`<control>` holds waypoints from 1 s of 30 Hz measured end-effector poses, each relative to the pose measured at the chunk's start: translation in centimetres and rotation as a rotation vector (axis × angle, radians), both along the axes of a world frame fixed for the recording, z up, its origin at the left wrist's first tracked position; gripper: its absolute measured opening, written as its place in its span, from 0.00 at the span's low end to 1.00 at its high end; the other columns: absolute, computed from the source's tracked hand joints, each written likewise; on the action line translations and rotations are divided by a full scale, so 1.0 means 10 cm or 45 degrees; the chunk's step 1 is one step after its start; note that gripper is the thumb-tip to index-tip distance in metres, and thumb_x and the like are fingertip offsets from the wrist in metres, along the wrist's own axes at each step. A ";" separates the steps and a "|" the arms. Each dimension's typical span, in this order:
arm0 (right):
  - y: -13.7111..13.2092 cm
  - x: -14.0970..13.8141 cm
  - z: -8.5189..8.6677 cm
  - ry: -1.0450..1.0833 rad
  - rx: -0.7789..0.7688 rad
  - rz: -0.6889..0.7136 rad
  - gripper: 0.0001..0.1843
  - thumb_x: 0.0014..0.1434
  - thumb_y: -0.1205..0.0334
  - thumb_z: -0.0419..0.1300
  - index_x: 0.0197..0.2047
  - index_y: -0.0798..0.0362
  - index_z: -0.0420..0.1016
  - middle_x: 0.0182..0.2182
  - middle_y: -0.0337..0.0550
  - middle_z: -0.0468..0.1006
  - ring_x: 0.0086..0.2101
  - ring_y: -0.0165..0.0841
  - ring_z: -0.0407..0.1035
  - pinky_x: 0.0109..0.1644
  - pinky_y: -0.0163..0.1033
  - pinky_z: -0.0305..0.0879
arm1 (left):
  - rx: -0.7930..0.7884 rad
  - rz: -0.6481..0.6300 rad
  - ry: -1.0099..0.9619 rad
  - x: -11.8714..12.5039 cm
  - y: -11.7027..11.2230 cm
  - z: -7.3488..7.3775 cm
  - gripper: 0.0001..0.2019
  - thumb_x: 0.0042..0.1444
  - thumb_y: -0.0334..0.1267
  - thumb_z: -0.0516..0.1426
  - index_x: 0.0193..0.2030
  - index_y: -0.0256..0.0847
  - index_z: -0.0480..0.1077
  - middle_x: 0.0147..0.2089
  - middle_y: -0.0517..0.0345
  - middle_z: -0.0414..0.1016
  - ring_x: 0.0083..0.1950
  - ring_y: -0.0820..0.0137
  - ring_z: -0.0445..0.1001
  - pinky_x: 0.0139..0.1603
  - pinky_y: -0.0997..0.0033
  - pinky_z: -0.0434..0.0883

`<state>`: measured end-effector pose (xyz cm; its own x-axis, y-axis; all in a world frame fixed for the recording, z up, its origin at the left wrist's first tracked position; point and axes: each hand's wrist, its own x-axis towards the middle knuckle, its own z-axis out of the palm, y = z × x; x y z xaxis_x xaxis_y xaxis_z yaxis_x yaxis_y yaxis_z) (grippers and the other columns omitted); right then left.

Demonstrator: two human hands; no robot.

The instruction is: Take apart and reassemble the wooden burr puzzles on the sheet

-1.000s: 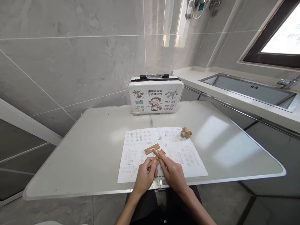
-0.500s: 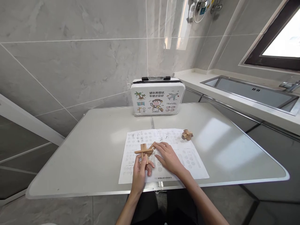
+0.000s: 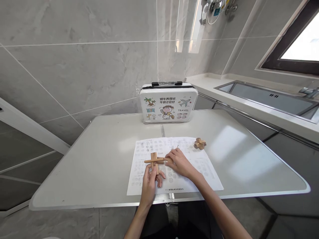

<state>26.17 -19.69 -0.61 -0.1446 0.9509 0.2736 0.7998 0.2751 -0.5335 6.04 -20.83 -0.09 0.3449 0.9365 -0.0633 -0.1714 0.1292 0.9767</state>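
Observation:
My left hand [image 3: 149,183] is closed on the lower end of a partly assembled wooden puzzle [image 3: 154,156], its thumb pressed against an upright piece. A long wooden stick [image 3: 151,161] lies across the upright pieces. To the right, my right hand [image 3: 182,163] is closed on a wooden puzzle piece [image 3: 168,160], which points left and meets the assembly; its far end is partly hidden behind the stick. Both hands are over a printed sheet [image 3: 199,181] with rows of small diagrams.
A knot-shaped wooden puzzle [image 3: 200,143] rests at the sheet's upper right corner. Behind it, a white cartoon-printed case [image 3: 169,104] stands on the pale folding table [image 3: 109,159] against the tiled wall. A counter with a sink [image 3: 269,99] runs along the right.
The piece in my right hand has swung from a slanted position to nearly level, beside the assembly. My right hand has shifted slightly right and its fingers are more curled. My left hand keeps its grip.

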 end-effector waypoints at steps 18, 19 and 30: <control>-0.50 -0.03 0.24 1.642 -0.368 -0.229 0.25 0.65 0.37 0.63 0.52 0.48 0.68 0.34 0.39 0.78 0.24 0.31 0.71 0.24 0.34 0.63 | -0.007 -0.046 -0.018 -0.03 0.01 0.00 0.22 0.71 0.54 0.54 0.56 0.36 0.70 0.32 0.55 0.78 0.24 0.74 0.63 0.29 0.71 0.62; -0.52 -0.03 0.25 1.644 -0.404 -0.204 0.24 0.66 0.37 0.62 0.53 0.48 0.69 0.34 0.38 0.76 0.23 0.28 0.67 0.21 0.32 0.56 | -0.015 -0.044 -0.027 -0.03 0.01 0.00 0.22 0.70 0.55 0.55 0.56 0.37 0.70 0.32 0.55 0.78 0.25 0.74 0.63 0.28 0.71 0.62; -0.55 -0.20 0.43 1.527 -0.378 -0.075 0.19 0.67 0.43 0.64 0.48 0.50 0.75 0.25 0.37 0.78 0.26 0.33 0.70 0.39 0.42 0.67 | -0.167 -0.228 -0.276 -0.06 0.04 -0.08 0.18 0.71 0.52 0.55 0.49 0.36 0.70 0.24 0.61 0.71 0.22 0.75 0.59 0.25 0.74 0.58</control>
